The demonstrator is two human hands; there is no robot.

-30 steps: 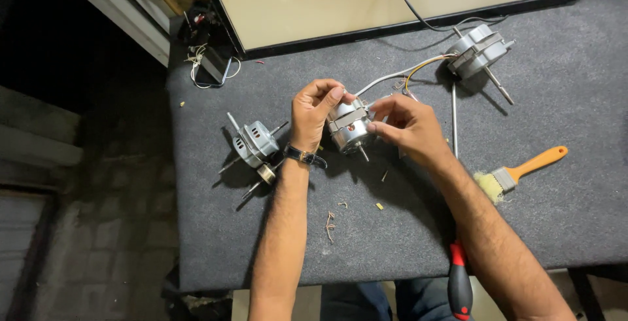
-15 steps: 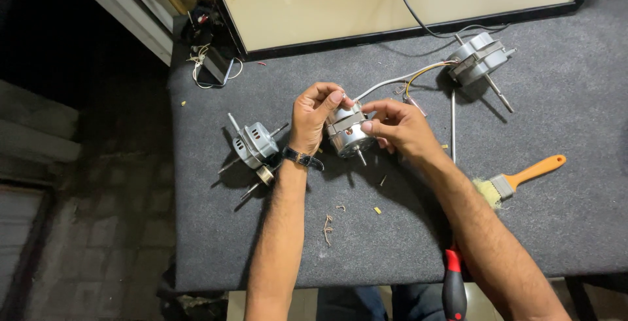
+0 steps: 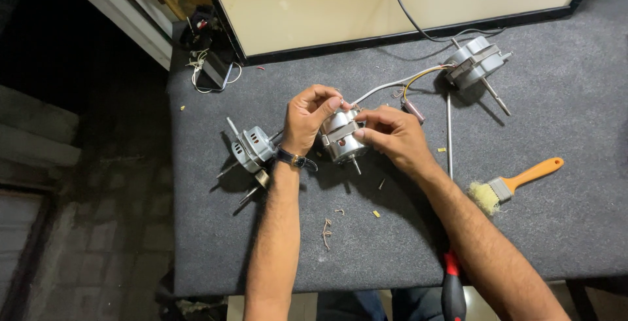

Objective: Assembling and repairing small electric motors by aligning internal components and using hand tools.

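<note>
Both my hands, left & right, fingers clamped on the motor btwn them, its shaft pointing toward me.

The hands have carried the small motor slightly left — right hand now covers it less.

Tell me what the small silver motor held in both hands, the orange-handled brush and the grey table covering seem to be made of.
Small silver motor: looks like bare cast or pressed metal, dull silver with soft glints, steel shaft poking out below.
Orange-handled brush: handle probably glossy plastic or painted wood, a metal band, pale bristles.
Grey table covering: seems felt or carpet, matte and fuzzy, no shine.
</note>
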